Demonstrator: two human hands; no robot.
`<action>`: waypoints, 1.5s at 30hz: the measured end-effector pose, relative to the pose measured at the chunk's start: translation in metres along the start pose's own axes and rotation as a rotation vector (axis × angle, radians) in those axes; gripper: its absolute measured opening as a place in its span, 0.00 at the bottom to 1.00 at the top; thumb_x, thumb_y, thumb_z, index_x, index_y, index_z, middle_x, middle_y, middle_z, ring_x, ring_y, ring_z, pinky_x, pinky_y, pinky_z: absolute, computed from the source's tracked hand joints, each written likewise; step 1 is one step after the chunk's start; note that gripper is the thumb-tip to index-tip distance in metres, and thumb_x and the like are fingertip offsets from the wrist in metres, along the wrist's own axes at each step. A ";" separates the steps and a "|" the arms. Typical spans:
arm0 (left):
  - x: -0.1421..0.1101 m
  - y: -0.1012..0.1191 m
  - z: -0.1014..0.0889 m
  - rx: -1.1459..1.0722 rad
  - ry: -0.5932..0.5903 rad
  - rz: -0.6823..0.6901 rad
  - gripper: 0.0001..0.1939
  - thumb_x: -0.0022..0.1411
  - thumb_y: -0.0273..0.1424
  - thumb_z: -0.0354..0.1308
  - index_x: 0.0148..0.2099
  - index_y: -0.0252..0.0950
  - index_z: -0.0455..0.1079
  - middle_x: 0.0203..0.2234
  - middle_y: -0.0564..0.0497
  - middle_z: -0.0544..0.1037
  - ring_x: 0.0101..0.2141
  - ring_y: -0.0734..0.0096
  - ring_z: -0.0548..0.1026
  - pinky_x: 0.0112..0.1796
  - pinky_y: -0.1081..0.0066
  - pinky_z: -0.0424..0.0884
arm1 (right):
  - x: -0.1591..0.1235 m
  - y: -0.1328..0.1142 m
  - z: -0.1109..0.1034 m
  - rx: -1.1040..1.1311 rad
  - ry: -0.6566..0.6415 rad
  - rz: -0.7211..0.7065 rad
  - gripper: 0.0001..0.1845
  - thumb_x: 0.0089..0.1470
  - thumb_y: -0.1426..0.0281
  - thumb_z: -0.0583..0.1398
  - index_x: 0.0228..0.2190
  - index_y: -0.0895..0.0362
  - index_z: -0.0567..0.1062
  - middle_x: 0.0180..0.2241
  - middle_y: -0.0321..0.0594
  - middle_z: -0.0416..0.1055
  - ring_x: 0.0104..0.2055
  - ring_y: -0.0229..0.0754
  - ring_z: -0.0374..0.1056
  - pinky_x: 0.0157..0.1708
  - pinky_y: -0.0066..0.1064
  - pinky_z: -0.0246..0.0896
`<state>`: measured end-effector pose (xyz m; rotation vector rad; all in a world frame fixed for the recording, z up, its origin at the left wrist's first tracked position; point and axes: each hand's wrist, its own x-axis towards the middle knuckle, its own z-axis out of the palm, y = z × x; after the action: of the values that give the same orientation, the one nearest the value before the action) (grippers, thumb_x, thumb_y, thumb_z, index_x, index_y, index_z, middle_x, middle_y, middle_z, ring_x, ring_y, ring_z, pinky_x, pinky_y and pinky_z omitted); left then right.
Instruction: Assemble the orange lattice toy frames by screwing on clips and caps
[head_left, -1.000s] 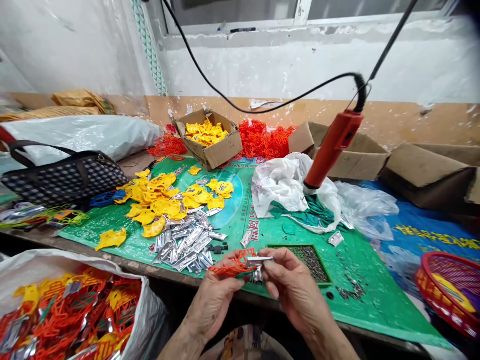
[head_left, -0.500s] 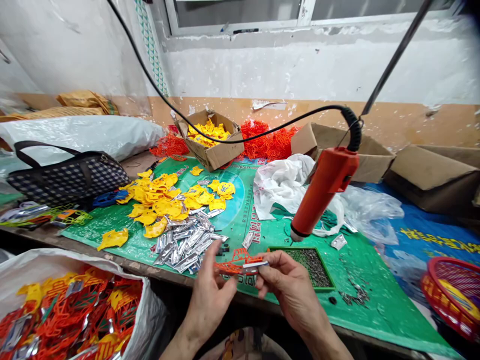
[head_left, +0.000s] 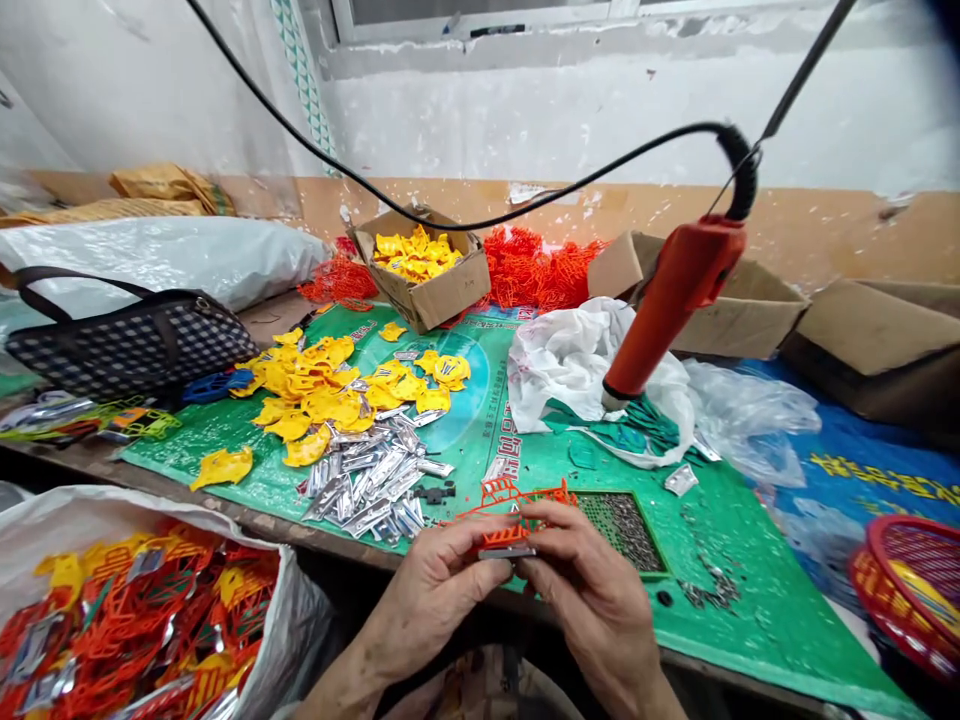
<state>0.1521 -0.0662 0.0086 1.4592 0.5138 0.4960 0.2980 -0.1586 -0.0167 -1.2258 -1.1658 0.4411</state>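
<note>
Both of my hands are close together over the table's front edge. My left hand [head_left: 431, 590] pinches the left end of an orange plastic lattice frame [head_left: 501, 490] and a silver metal plate [head_left: 507, 551] between thumb and fingers. Closed on the right end of the same pieces is my right hand [head_left: 592, 590]; its fingers cover part of the frame. Just beyond lies a green tray [head_left: 657, 535] of small dark screws [head_left: 628, 525]. A red electric screwdriver [head_left: 675, 305] hangs tip down, apart from my hands.
Loose metal plates [head_left: 375, 480] and yellow plastic pieces [head_left: 322, 390] lie left on the green sheet [head_left: 750, 600]. A white sack [head_left: 300, 600] of orange assemblies stands at lower left. Behind are a carton [head_left: 450, 295], orange lattice heaps [head_left: 532, 270] and a white bag [head_left: 559, 350]; a red basket [head_left: 877, 570] is right.
My left hand has come in from open and apart to grip the orange frame and plate beside my right hand. The screwdriver appears higher and further right, as the view has shifted.
</note>
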 end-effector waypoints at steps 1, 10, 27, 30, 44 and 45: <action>0.000 -0.004 0.000 -0.002 0.014 0.015 0.14 0.62 0.30 0.59 0.50 0.40 0.79 0.45 0.48 0.81 0.49 0.57 0.75 0.51 0.66 0.68 | -0.003 0.001 -0.002 -0.110 0.031 -0.104 0.10 0.52 0.78 0.63 0.36 0.53 0.79 0.42 0.45 0.76 0.42 0.42 0.76 0.35 0.27 0.73; -0.002 -0.017 0.002 0.145 0.127 0.155 0.10 0.57 0.27 0.64 0.41 0.44 0.82 0.43 0.47 0.83 0.43 0.57 0.80 0.48 0.65 0.72 | -0.017 0.009 -0.004 -0.399 0.135 -0.413 0.23 0.53 0.82 0.61 0.48 0.51 0.73 0.43 0.47 0.75 0.44 0.41 0.76 0.40 0.28 0.74; -0.009 -0.041 -0.006 0.314 0.031 0.305 0.19 0.60 0.21 0.59 0.49 0.45 0.79 0.51 0.44 0.79 0.50 0.55 0.77 0.52 0.65 0.70 | -0.025 0.015 -0.010 -0.406 0.102 -0.434 0.22 0.56 0.79 0.60 0.51 0.50 0.72 0.41 0.46 0.76 0.44 0.42 0.76 0.41 0.30 0.75; -0.008 -0.040 -0.007 0.356 0.028 0.350 0.20 0.60 0.20 0.58 0.51 0.45 0.78 0.51 0.44 0.78 0.50 0.56 0.77 0.52 0.66 0.71 | -0.024 0.014 -0.010 -0.412 0.096 -0.433 0.22 0.56 0.79 0.59 0.51 0.51 0.72 0.41 0.47 0.76 0.44 0.41 0.76 0.43 0.30 0.74; -0.013 -0.036 0.012 0.514 0.270 0.485 0.27 0.58 0.17 0.59 0.57 0.42 0.71 0.56 0.44 0.75 0.54 0.59 0.74 0.54 0.66 0.70 | -0.033 0.034 -0.010 -0.532 0.124 -0.430 0.20 0.58 0.78 0.58 0.51 0.52 0.73 0.41 0.45 0.78 0.44 0.41 0.76 0.43 0.28 0.74; -0.012 -0.037 0.012 0.544 0.281 0.506 0.26 0.57 0.16 0.59 0.56 0.42 0.72 0.55 0.44 0.75 0.54 0.59 0.74 0.53 0.66 0.71 | -0.035 0.035 -0.010 -0.556 0.130 -0.431 0.20 0.58 0.78 0.58 0.51 0.52 0.73 0.41 0.45 0.78 0.44 0.41 0.76 0.43 0.29 0.75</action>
<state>0.1495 -0.0849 -0.0273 2.0716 0.5217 1.0290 0.3031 -0.1788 -0.0624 -1.3919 -1.4442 -0.3047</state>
